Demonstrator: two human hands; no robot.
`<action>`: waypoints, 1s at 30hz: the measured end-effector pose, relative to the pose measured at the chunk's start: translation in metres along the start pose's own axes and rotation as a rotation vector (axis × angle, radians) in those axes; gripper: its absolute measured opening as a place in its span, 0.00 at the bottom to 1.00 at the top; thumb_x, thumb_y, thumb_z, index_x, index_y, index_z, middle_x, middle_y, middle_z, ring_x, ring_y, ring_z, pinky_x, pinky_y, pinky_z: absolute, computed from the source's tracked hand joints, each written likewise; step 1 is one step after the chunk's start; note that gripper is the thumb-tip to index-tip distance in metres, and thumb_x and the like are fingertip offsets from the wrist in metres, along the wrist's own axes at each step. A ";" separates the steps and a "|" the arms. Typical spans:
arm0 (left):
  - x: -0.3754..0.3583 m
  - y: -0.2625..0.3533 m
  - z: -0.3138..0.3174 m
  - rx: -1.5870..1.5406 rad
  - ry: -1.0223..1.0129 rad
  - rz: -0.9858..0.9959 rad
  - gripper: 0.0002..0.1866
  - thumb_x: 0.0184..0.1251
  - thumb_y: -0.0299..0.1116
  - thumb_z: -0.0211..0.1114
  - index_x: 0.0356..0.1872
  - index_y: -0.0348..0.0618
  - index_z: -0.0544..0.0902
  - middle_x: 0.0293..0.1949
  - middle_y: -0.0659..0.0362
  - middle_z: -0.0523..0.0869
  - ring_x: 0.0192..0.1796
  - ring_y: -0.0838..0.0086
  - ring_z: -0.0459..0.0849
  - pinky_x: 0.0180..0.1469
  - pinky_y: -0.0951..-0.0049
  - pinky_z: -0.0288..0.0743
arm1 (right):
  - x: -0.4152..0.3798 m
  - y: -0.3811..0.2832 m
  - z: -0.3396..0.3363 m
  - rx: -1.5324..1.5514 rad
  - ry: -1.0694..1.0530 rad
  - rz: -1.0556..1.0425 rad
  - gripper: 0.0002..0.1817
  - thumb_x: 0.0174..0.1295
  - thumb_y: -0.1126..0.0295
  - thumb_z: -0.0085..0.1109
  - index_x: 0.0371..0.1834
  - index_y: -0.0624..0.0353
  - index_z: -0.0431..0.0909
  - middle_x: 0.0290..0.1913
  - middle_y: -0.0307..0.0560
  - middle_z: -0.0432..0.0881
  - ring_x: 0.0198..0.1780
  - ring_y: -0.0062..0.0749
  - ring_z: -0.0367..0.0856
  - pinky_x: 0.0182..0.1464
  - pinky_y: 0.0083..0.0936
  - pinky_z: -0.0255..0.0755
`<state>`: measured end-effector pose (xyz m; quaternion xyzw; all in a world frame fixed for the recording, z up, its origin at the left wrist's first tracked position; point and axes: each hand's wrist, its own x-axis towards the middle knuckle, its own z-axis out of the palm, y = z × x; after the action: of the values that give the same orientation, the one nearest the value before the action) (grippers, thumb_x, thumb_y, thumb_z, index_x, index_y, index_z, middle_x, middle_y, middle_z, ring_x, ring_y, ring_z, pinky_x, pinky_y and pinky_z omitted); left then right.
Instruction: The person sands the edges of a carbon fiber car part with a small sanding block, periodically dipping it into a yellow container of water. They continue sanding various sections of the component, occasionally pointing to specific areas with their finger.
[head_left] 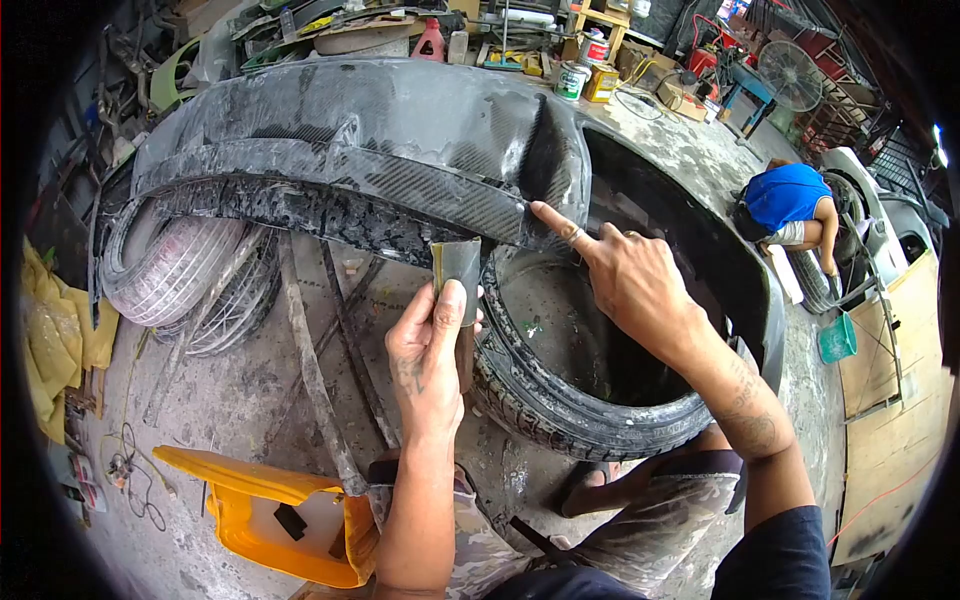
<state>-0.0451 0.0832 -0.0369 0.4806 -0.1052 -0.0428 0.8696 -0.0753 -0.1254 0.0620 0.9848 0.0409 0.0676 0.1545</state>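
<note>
A car bumper (pixel 400 110), grey with dust and with carbon-fibre weave showing in places, curves across the view on a stand and tyres. My left hand (pixel 432 345) is closed around sandpaper (pixel 458 268) wrapped over a small block, held upright in front of the bumper's lower edge. My right hand (pixel 640 285) holds nothing; its index finger is stretched out with the fingertip right at the lower corner of the weave strip, and the other fingers are partly curled. A ring sits on that index finger.
Below the bumper's right end lies a tyre (pixel 590 430); another tyre (pixel 180 262) is at left. A yellow stool (pixel 250 465) lies tipped near my legs. Paint cans (pixel 571 80) stand behind the bumper. A person in blue (pixel 788 200) crouches at right by a green bucket (pixel 838 338).
</note>
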 end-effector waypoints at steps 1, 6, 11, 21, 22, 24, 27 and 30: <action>0.000 -0.001 0.000 0.030 0.016 0.027 0.16 0.82 0.37 0.63 0.57 0.34 0.84 0.46 0.59 0.89 0.44 0.80 0.84 0.48 0.78 0.78 | -0.002 0.000 0.000 0.027 -0.006 0.007 0.43 0.69 0.75 0.54 0.88 0.39 0.51 0.39 0.55 0.84 0.35 0.43 0.87 0.36 0.39 0.81; -0.002 -0.002 0.004 0.089 0.062 0.110 0.19 0.78 0.32 0.68 0.63 0.31 0.83 0.51 0.62 0.87 0.50 0.83 0.81 0.56 0.80 0.74 | -0.009 0.026 0.029 0.516 0.369 -0.006 0.27 0.70 0.71 0.59 0.73 0.50 0.73 0.41 0.55 0.83 0.37 0.43 0.86 0.39 0.37 0.81; 0.000 -0.008 0.009 0.153 0.094 0.144 0.20 0.77 0.29 0.69 0.64 0.28 0.82 0.53 0.59 0.88 0.52 0.81 0.82 0.59 0.78 0.74 | 0.025 0.042 0.059 1.418 0.310 0.409 0.25 0.76 0.51 0.62 0.59 0.64 0.81 0.43 0.37 0.83 0.39 0.17 0.77 0.38 0.19 0.77; 0.003 -0.014 0.009 0.236 0.131 0.158 0.19 0.77 0.31 0.69 0.61 0.30 0.83 0.52 0.57 0.89 0.53 0.78 0.84 0.61 0.75 0.74 | 0.031 0.006 0.065 1.625 0.155 0.331 0.31 0.58 0.53 0.80 0.53 0.68 0.82 0.40 0.44 0.88 0.36 0.22 0.84 0.31 0.21 0.78; 0.002 -0.014 0.008 0.244 0.125 0.170 0.19 0.77 0.32 0.68 0.61 0.30 0.83 0.52 0.58 0.88 0.53 0.78 0.84 0.61 0.74 0.74 | 0.030 0.006 0.071 1.582 0.107 0.266 0.31 0.56 0.55 0.81 0.54 0.67 0.82 0.42 0.44 0.89 0.37 0.23 0.85 0.33 0.21 0.80; 0.000 -0.012 0.008 0.231 0.122 0.157 0.19 0.77 0.29 0.68 0.62 0.28 0.83 0.53 0.58 0.88 0.53 0.79 0.83 0.60 0.76 0.74 | 0.031 0.007 0.084 1.588 0.069 0.209 0.32 0.54 0.57 0.83 0.54 0.67 0.82 0.42 0.44 0.89 0.37 0.23 0.85 0.33 0.22 0.80; -0.003 -0.012 0.008 0.208 0.118 0.146 0.18 0.76 0.27 0.68 0.62 0.27 0.82 0.53 0.57 0.88 0.53 0.79 0.83 0.60 0.77 0.74 | 0.032 0.012 0.097 1.689 0.006 0.172 0.31 0.51 0.61 0.84 0.54 0.66 0.82 0.40 0.40 0.88 0.36 0.21 0.83 0.36 0.21 0.79; -0.006 -0.010 0.010 0.198 0.115 0.130 0.18 0.76 0.27 0.68 0.62 0.28 0.82 0.53 0.56 0.88 0.53 0.79 0.84 0.60 0.77 0.75 | 0.026 0.026 0.112 1.801 -0.083 0.147 0.25 0.53 0.67 0.81 0.52 0.63 0.83 0.34 0.33 0.84 0.34 0.19 0.80 0.43 0.18 0.73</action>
<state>-0.0531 0.0703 -0.0409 0.5579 -0.0896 0.0518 0.8235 -0.0315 -0.1809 -0.0327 0.7345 0.0099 -0.0161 -0.6783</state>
